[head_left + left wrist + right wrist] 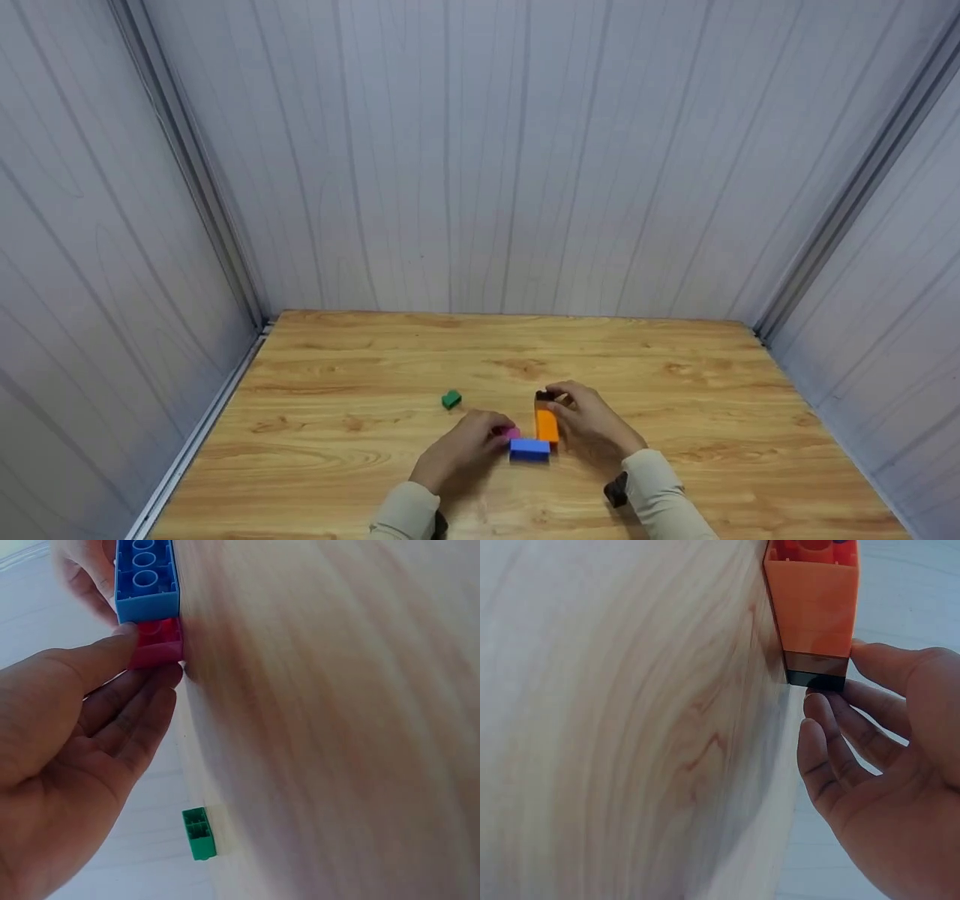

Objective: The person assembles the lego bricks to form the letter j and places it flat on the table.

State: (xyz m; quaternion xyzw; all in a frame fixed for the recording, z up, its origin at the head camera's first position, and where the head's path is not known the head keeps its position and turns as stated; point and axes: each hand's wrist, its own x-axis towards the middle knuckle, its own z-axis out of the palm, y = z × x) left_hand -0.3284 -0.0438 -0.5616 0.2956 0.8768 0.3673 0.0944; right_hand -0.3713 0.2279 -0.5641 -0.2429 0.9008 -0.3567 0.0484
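Observation:
My left hand (463,448) pinches a small pink brick (156,654) between thumb and fingers. The pink brick touches the end of a long blue brick (529,450), whose hollow underside faces the left wrist camera. On the other side, my right hand (594,421) grips the far end of a row of bricks: an orange brick (547,425), a brown brick (817,663) and a black brick (817,681). In the right wrist view the thumb lies along the side near the brown brick. The orange brick's near end lies close by the blue brick; whether they join is unclear.
A small green brick (451,399) lies apart on the wooden table (337,465), beyond my left hand. Pale panel walls (480,165) stand behind and on both sides of the table.

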